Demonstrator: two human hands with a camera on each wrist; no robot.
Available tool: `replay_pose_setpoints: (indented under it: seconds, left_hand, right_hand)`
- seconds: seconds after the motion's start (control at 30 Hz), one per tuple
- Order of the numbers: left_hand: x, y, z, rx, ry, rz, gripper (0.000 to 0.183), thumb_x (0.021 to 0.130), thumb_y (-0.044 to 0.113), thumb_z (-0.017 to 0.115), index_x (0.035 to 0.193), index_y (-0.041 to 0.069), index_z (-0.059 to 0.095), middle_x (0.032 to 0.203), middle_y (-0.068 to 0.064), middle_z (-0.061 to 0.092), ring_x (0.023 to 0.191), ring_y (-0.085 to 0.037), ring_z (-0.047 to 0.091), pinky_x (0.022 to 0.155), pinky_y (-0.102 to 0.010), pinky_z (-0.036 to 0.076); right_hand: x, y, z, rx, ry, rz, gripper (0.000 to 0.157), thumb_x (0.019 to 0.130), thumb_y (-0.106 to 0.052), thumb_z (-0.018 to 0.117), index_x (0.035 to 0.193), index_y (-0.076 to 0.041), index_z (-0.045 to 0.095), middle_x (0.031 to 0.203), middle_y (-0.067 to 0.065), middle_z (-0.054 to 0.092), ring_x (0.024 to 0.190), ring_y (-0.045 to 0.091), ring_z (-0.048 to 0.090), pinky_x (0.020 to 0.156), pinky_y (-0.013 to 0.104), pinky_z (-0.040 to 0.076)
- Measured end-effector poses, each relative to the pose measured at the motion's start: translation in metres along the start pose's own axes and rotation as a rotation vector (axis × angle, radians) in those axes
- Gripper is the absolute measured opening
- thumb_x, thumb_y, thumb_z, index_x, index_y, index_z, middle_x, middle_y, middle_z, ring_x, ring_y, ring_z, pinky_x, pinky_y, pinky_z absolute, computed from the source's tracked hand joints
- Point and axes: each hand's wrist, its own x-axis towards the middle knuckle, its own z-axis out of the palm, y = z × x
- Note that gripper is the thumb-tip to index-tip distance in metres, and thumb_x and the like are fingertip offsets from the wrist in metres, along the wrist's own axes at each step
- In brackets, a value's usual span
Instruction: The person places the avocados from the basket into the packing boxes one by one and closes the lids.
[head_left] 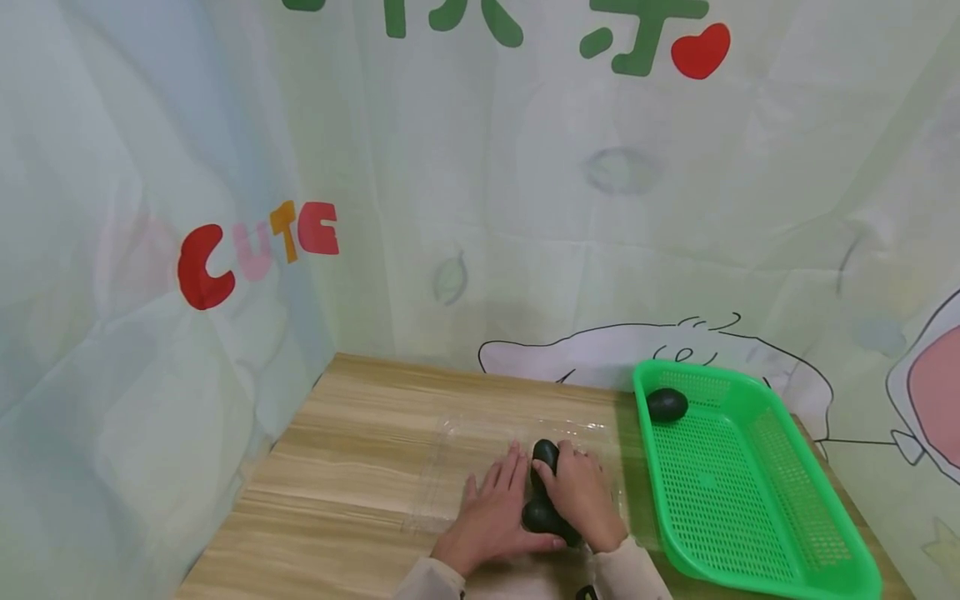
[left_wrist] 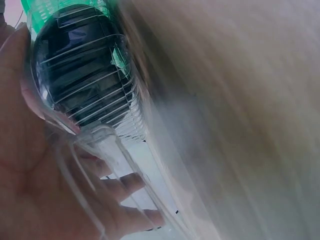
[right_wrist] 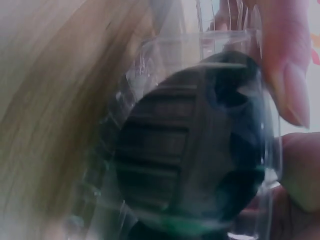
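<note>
nearby sits a green basket (head_left: 731, 492), left fingers (head_left: 508, 473) straight, right fingers (head_left: 567, 457) gripping dark fruit (head_left: 545, 452).

Two dark egg-shaped fruits (head_left: 542, 515) lie one behind the other in a clear ribbed container (head_left: 444, 477)

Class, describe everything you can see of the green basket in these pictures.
The basket is bright green and looks like plastic: a shallow oblong with rounded corners, a smooth rim, and a floor and walls full of small holes. It stands upright on the table, to the person's right. One dark, egg-shaped fruit lies inside, at its far left corner. The left hand and right hand are apart from it.
</note>
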Motion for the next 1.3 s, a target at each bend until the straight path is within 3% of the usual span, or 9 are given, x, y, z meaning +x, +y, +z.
replay_pose_setpoints:
  seconds: [0.27,0.47,0.83,1.0,1.17,1.3]
  left_hand:
    - [0.001,0.001,-0.002,0.011,0.001,0.005,0.133,0.071,0.09,0.059,0.163,0.006,0.014,0.171,-0.013,0.012,0.149,-0.036,0.031,0.106,-0.077,0.027]
    - [0.002,-0.001,-0.001,0.024,-0.007,0.006,0.132,0.072,0.092,0.056,0.163,0.006,0.013,0.171,-0.013,0.01,0.15,-0.036,0.029,0.107,-0.077,0.026]
    - [0.003,-0.001,-0.002,0.002,-0.011,-0.009,0.134,0.07,0.092,0.058,0.164,0.007,0.012,0.171,-0.011,0.009,0.151,-0.035,0.028,0.108,-0.077,0.024]
    - [0.003,-0.001,-0.002,-0.001,-0.016,-0.014,0.135,0.069,0.092,0.059,0.163,0.006,0.012,0.171,-0.011,0.009,0.152,-0.035,0.027,0.109,-0.077,0.023]
    - [0.002,-0.001,-0.002,-0.008,-0.018,-0.015,0.137,0.068,0.093,0.058,0.163,0.006,0.012,0.171,-0.011,0.009,0.152,-0.036,0.025,0.11,-0.077,0.022]
    - [0.002,-0.001,-0.002,-0.025,-0.025,-0.014,0.136,0.068,0.093,0.058,0.164,0.007,0.012,0.171,-0.011,0.008,0.152,-0.036,0.025,0.11,-0.077,0.021]
  right_hand:
    - [0.001,0.007,-0.005,-0.039,-0.025,0.011,0.056,0.099,-0.046,0.062,0.12,0.006,0.062,0.114,0.028,0.069,0.106,0.044,0.061,0.091,0.058,0.049]
    - [-0.001,0.01,-0.012,-0.044,0.002,-0.04,0.053,0.1,-0.042,0.062,0.123,0.005,0.064,0.117,0.027,0.069,0.111,0.046,0.061,0.097,0.058,0.048]
    - [-0.012,0.024,-0.055,0.045,0.038,-0.055,0.049,0.1,-0.037,0.064,0.127,0.003,0.064,0.126,0.026,0.066,0.117,0.047,0.059,0.096,0.061,0.047]
    - [-0.013,0.039,-0.074,0.112,0.053,-0.046,0.05,0.101,-0.033,0.063,0.13,0.008,0.059,0.127,0.03,0.062,0.117,0.049,0.057,0.094,0.061,0.049]
    - [-0.01,0.059,-0.091,0.138,0.053,-0.026,0.053,0.102,-0.031,0.062,0.134,0.011,0.052,0.128,0.033,0.059,0.107,0.046,0.061,0.074,0.054,0.055]
    - [-0.008,0.077,-0.107,0.109,0.084,-0.034,0.056,0.101,-0.029,0.064,0.136,0.012,0.05,0.129,0.035,0.055,0.109,0.049,0.059,0.075,0.055,0.055]
